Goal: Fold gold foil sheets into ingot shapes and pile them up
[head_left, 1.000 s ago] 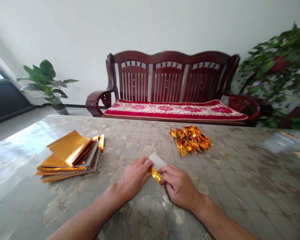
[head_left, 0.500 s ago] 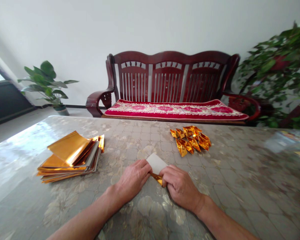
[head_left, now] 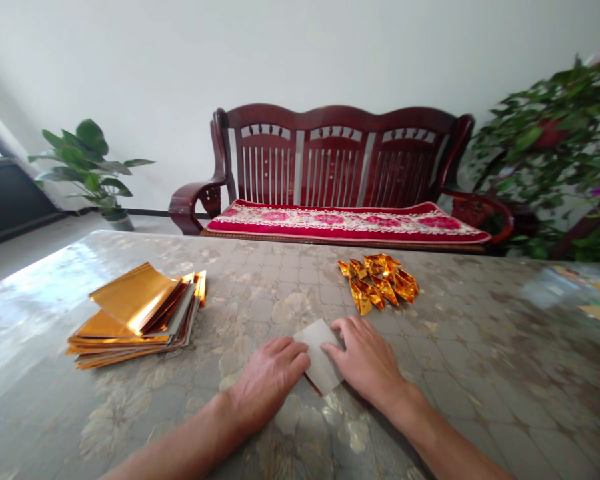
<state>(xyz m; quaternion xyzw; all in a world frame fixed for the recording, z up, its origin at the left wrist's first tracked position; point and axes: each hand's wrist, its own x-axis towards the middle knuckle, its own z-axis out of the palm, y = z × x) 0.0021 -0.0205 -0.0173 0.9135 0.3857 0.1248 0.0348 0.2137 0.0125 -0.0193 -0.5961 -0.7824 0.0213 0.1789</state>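
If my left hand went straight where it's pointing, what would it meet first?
First the paper the left hand touches, then probably the right hand, though depth is hard to judge.

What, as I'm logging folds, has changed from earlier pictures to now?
On the sheet, the gold strip has left view and more pale surface shows. The right hand released the strip's end and opened at the right edge; the left hand shifted nearer the person. The gold stack and folded gold pieces stayed put.
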